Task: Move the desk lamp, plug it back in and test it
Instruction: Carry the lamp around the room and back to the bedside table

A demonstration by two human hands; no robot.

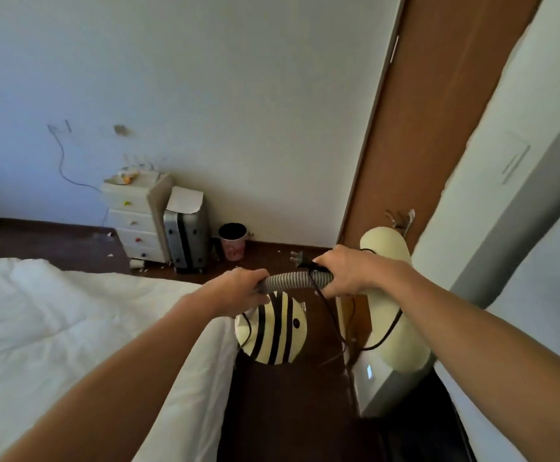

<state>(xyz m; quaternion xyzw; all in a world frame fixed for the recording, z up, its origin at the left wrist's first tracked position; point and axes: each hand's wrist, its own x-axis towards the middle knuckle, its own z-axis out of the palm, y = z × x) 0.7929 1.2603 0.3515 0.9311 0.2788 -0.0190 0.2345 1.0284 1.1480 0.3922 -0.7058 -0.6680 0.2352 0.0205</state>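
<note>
Both hands carry the desk lamp in the air above the dark wood floor [292, 411], between the white bed [71, 328] on the left and a white cabinet [372, 388] on the right. The left hand [242, 290] is closed around the left end of the ribbed grey neck [292, 280], just above the lamp's round cream base with black stripes [273, 328], which hangs tilted beneath it. The right hand [345, 271] is wrapped around the right end of the neck and also pins the black cord [330, 315] against it; the plug [298, 258] sticks out from this hand to the left, its prongs free in the air. The cream lamp head [392, 301] reaches out past the right hand, near and far of the wrist. The cord droops in loops below. Far off by the wall stand a small white drawer chest [135, 221], a grey suitcase [187, 241] and a pink bin [233, 241]. A brown door [438, 111] fills the right.
</note>
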